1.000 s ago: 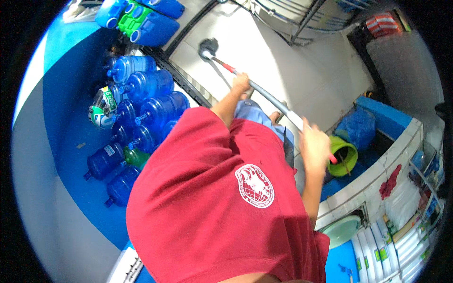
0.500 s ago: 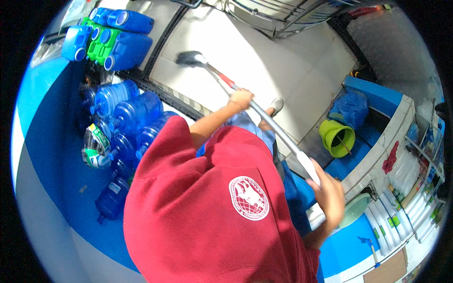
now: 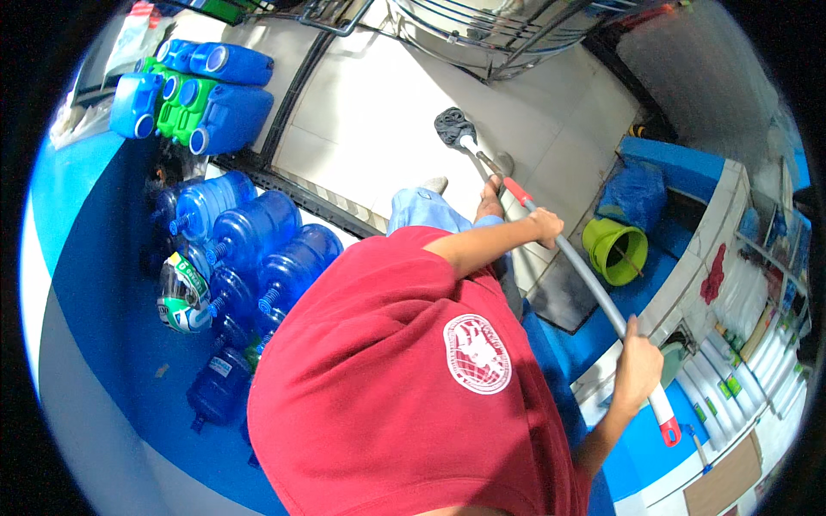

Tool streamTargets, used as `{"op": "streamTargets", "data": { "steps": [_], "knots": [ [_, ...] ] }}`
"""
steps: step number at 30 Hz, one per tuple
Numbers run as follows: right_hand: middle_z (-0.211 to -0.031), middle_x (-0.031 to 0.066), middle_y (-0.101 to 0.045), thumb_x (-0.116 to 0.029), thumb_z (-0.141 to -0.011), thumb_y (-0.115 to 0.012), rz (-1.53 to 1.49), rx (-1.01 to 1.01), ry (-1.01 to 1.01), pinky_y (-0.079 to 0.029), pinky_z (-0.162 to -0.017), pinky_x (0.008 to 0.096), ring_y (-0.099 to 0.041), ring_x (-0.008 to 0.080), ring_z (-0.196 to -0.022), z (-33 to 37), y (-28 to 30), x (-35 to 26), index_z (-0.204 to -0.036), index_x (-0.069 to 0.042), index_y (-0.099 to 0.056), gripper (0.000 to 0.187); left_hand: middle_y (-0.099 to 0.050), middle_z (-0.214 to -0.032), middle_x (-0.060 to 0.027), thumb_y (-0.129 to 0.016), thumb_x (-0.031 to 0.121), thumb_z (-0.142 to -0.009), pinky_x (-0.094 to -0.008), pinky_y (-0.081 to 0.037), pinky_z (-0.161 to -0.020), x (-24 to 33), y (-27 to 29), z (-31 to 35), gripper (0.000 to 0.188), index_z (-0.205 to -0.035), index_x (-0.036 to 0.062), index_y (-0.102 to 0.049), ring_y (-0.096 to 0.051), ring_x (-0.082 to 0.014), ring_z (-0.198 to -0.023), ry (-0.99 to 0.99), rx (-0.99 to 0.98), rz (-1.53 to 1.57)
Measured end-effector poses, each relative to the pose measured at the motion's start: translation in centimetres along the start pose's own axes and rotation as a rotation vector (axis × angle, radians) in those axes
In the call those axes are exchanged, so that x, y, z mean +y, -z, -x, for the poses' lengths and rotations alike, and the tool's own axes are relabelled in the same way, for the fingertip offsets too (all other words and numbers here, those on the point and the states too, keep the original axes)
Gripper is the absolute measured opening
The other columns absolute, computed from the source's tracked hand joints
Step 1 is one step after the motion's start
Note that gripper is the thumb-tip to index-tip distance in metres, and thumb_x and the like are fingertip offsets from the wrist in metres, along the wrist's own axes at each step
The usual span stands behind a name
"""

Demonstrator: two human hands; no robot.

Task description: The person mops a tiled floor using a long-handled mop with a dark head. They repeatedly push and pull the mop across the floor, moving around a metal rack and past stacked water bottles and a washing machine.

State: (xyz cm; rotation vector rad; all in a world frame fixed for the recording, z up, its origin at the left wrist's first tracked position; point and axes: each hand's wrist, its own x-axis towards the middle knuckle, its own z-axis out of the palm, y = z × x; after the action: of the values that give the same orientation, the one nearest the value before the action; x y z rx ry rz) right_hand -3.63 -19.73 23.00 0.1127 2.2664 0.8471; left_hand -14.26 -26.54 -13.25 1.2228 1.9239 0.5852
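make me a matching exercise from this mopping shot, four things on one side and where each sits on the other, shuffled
Things:
1. grey mop head
2. lime green plastic bucket
3. big blue water bottles
4. left hand

Places:
A. lying by the blue wall
B. on the white tiled floor
C. gripping the long mop handle mid-shaft
D. beside the blue counter

Pairs: 1-B, 2-D, 3-A, 4-C

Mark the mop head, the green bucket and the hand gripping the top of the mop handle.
mop head (image 3: 454, 127), head view, on the grey fibres.
green bucket (image 3: 602, 243), head view, on its left rim.
right hand (image 3: 638, 370), head view, on the back of the hand.
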Motion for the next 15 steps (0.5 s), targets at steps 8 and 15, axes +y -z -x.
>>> {"op": "streamTargets", "data": {
  "steps": [8,15],
  "knots": [
    [-0.064,0.0070,-0.063,-0.009,-0.082,-0.055,-0.166,0.524,0.170,-0.051,-0.052,0.0331,-0.066,0.0221,-0.059,-12.0,1.7,-1.4,-0.090,-0.006,-0.062,0.011,-0.067,-0.086,-0.0162,-0.064,0.022,-0.062,-0.0449,-0.052,-0.078,-10.1,4.8,0.9,0.026,-0.084,0.0077,-0.069,-0.066,-0.0339,-0.086,0.335,0.373,0.020],
    [-0.074,0.0118,-0.063,-0.010,-0.077,-0.060,-0.345,0.510,0.434,-0.052,-0.049,0.0348,-0.065,0.0267,-0.068,-20.1,-4.3,-16.0,-0.128,-0.011,-0.053,0.051,-0.059,-0.101,-0.0099,-0.068,0.014,-0.065,-0.0451,-0.045,-0.090,-14.2,2.0,9.2,0.027,-0.090,0.0082,-0.060,-0.056,-0.0290,-0.105,0.771,0.698,-0.236]
  ]
}}
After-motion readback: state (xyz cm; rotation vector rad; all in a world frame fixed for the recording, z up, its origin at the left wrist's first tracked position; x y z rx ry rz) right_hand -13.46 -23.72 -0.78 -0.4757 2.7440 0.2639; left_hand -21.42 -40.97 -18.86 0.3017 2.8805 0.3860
